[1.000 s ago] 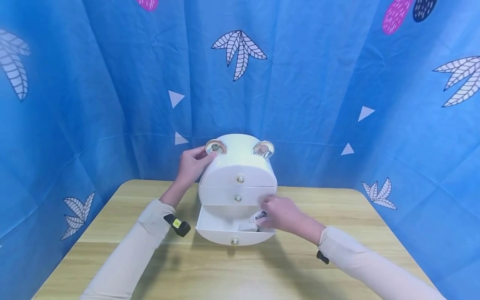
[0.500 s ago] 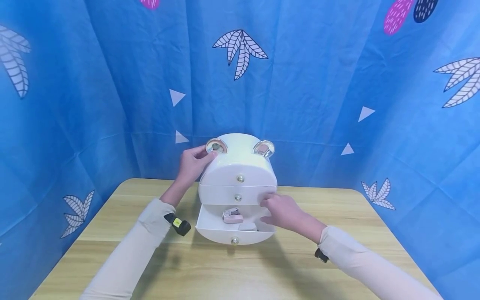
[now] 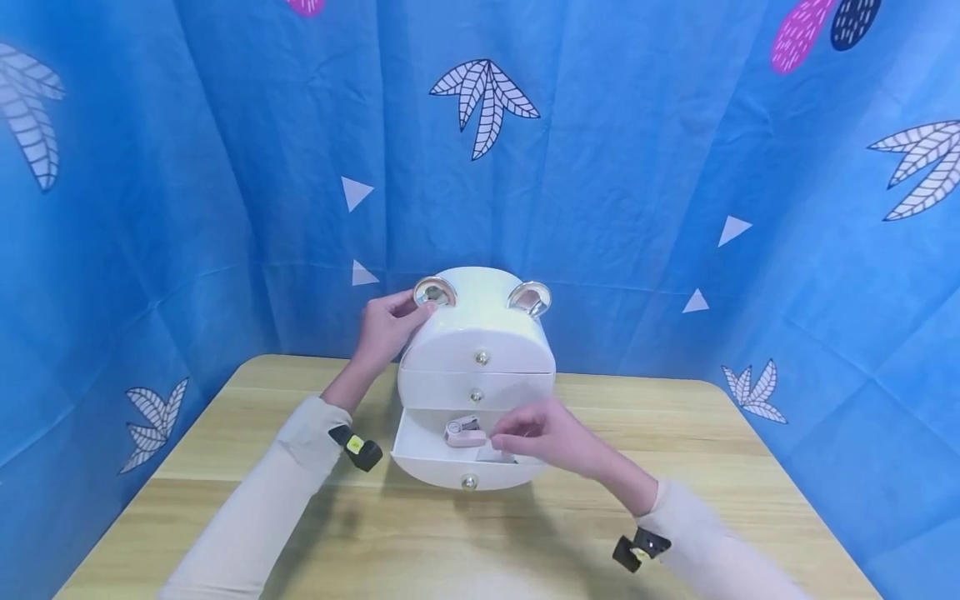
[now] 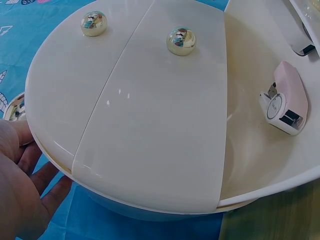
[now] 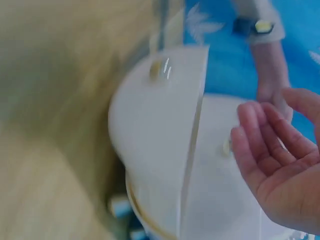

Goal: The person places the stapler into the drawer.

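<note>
A white rounded drawer cabinet [image 3: 480, 333] with two ear-shaped knobs on top and gold pulls [image 4: 181, 41] stands at the table's far middle. Its bottom drawer [image 3: 450, 471] is pulled out. Inside lies a small pink stapler [image 3: 465, 432] [image 4: 286, 100] beside a white item [image 3: 495, 452]. My left hand [image 3: 384, 327] [image 4: 20, 185] rests flat against the cabinet's upper left side, next to the left ear. Above the drawer's right half hovers my right hand [image 3: 536, 433] [image 5: 280, 165], fingers loose and holding nothing. The right wrist view is blurred.
The wooden table [image 3: 225, 500] stretches around the cabinet on the left, right and front. A blue patterned cloth [image 3: 187, 208] hangs behind and at both sides. The two upper drawers [image 3: 476, 387] are closed.
One second ago my right hand held a small object at the drawer's right side. The pink stapler now lies in the drawer, and the empty hand has drifted left above it.
</note>
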The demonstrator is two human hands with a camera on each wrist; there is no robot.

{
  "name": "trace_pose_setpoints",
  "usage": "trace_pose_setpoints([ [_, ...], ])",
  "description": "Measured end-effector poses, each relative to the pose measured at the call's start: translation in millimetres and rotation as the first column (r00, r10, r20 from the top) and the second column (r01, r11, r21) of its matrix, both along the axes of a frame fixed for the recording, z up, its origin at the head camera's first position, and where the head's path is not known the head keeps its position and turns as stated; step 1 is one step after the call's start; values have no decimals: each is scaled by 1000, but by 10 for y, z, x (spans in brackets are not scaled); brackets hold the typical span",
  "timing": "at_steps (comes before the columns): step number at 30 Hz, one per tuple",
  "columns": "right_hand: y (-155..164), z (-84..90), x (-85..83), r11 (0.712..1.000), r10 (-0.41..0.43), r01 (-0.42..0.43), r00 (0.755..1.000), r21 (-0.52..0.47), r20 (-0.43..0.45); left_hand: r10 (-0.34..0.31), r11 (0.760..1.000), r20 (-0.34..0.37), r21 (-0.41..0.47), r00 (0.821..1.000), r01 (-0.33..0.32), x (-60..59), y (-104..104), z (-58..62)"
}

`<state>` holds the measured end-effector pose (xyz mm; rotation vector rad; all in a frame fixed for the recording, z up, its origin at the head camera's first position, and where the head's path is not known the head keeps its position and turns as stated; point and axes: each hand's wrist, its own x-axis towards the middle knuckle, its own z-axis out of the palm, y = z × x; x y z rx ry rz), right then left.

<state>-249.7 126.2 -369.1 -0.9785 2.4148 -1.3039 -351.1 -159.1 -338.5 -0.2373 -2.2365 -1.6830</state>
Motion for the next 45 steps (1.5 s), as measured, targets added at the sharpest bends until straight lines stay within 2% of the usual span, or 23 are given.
trace_pose_setpoints([
  [2,-25,-45,89,997,32,-23,991,-72,128,3,1000,4,-3,1000,-3,-2,1,1],
  [4,-52,-108,171,993,68,-45,973,-110,220,7,1000,5,-2,1000,-7,-2,0,3],
  [7,-84,-234,267,987,119,-81,948,-138,296,11,1000,-1,0,1000,-11,-4,-3,10],
  [9,-103,-329,322,988,121,-81,936,-131,331,8,1000,-9,6,1000,-8,-7,-2,15],
  [13,-164,-539,429,993,21,30,914,-118,406,2,1000,-20,8,1000,-1,-3,0,20],
  [17,-233,-736,489,975,-86,172,877,-142,474,2,1000,-10,-5,1000,-2,4,6,16],
  [24,-367,-914,467,931,-161,307,832,-199,531,6,1000,-14,-4,1000,-6,-21,29,1],
  [31,-514,-958,472,877,-252,436,776,-202,578,5,999,-22,46,1000,-4,-35,56,45],
  [36,-568,-962,477,843,-280,490,751,-220,598,22,997,1,80,1000,-22,-33,36,72],
  [40,-577,-960,481,829,-299,514,741,-221,601,43,995,34,84,998,-46,-32,34,80],
  [45,-571,-970,464,824,-310,522,742,-222,594,47,995,75,89,996,-54,-41,50,86],
])
